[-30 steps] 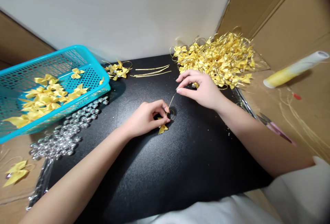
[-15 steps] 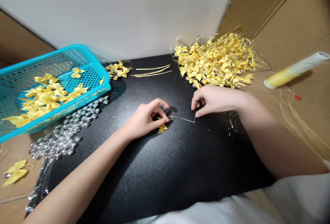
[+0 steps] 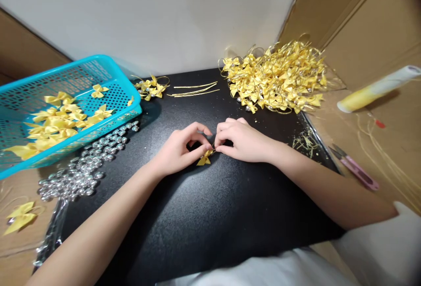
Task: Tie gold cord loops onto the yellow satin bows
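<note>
Close together over the middle of the black table are both hands. My left hand pinches a thin gold cord at its fingertips, with a yellow bow hanging just below the thumb. My right hand has thumb and forefinger pressed together at the cord, right beside the left fingertips. Most of the cord is hidden between the fingers.
A blue basket of yellow bows stands at the left, silver beads beside it. Gold cords lie at the back, near a large bow pile. Pink-handled snips and a yellow-white tube are at right.
My right hand has moved left to meet my left hand, and the stretched cord between them no longer shows. The snips at the right have come into view from behind my right arm.
</note>
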